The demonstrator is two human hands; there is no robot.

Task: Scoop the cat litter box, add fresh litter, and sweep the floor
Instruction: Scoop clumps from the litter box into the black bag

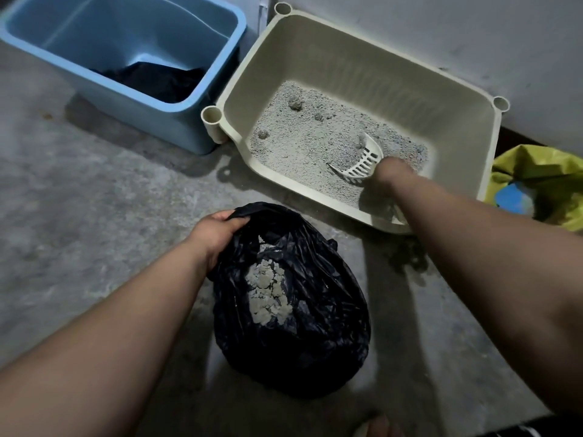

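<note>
A cream litter box (334, 39) stands against the wall, its floor covered with grey litter (299, 152) and a few clumps (295, 103). My right hand (392, 171) grips the handle of a white slotted scoop (358, 164), whose blade is dug into the litter near the box's front right. On the floor in front lies an open black rubbish bag (303, 335) holding pale scooped clumps (268, 291). My left hand (217, 230) grips the bag's rim at its upper left, holding the mouth open.
A light blue plastic bin (176, 118) with dark cloth inside stands left of the litter box, touching its corner post. A yellow-green bag (542, 171) sits at the right by the wall. The floor is bare grey concrete (79, 216). A toe shows at the bottom edge.
</note>
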